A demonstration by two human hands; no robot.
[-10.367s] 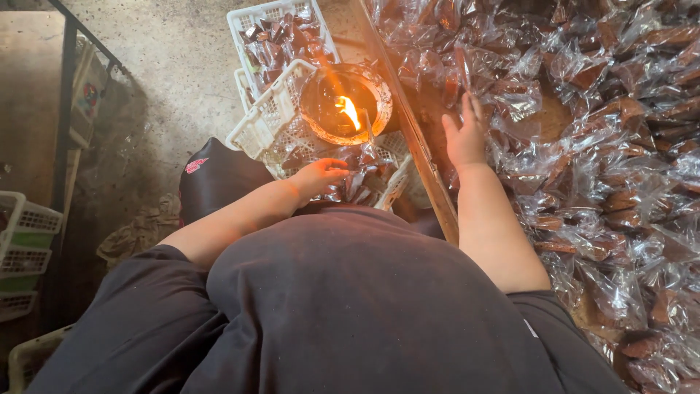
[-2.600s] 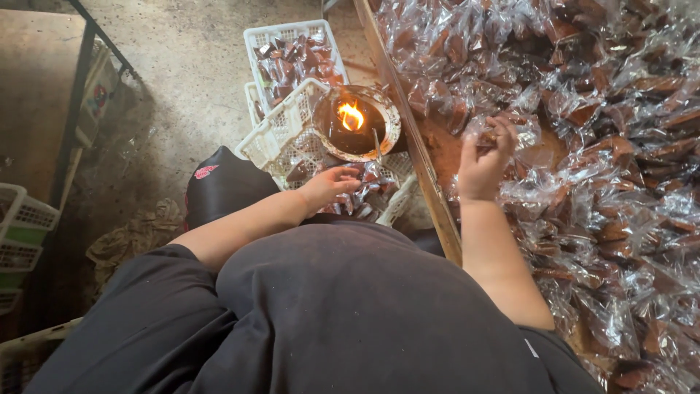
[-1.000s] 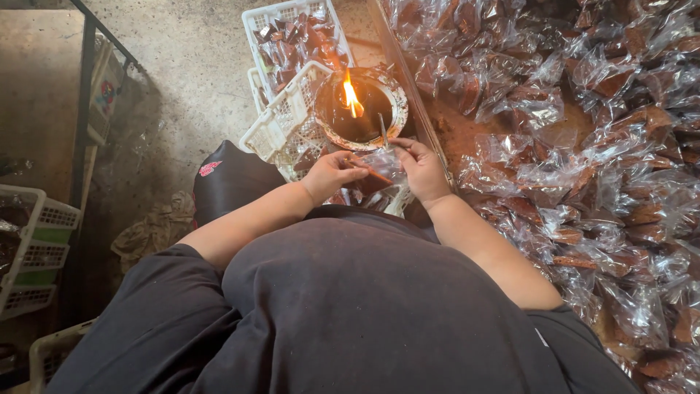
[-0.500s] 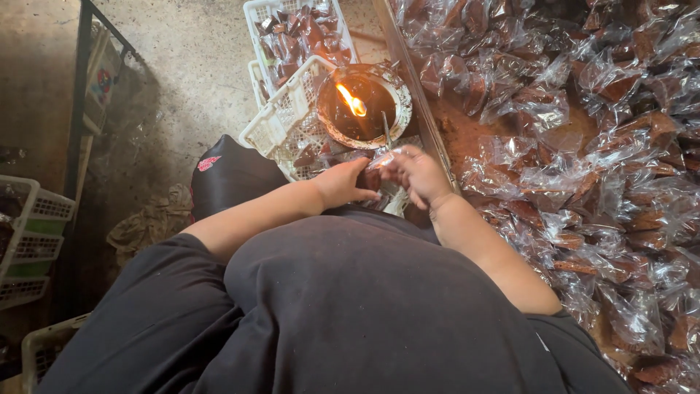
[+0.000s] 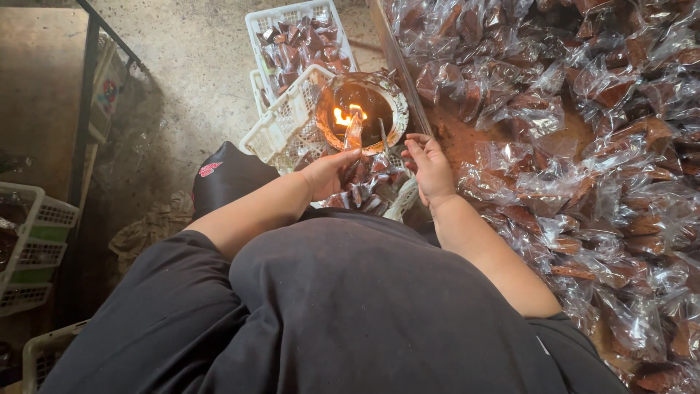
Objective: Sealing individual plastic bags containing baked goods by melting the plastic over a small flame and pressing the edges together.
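My left hand point(image 5: 329, 171) holds a small clear plastic packet point(image 5: 354, 135) with a brown piece inside, its top end up at the flame point(image 5: 344, 115) of a round metal oil lamp point(image 5: 361, 111). My right hand point(image 5: 430, 168) hovers just right of the lamp with fingers apart and nothing in it. A big heap of the same clear-wrapped brown pieces point(image 5: 583, 131) covers the surface to the right.
A white plastic basket point(image 5: 295, 40) of wrapped pieces stands behind the lamp, and another tilted basket point(image 5: 281, 128) leans at its left. A wooden edge point(image 5: 397, 62) borders the heap. Stacked baskets point(image 5: 29, 248) and a dark metal frame point(image 5: 87, 109) stand at far left.
Both hands held the packet together below the lamp a moment ago. Now my left hand has raised it to the flame and my right hand has let go and drawn aside.
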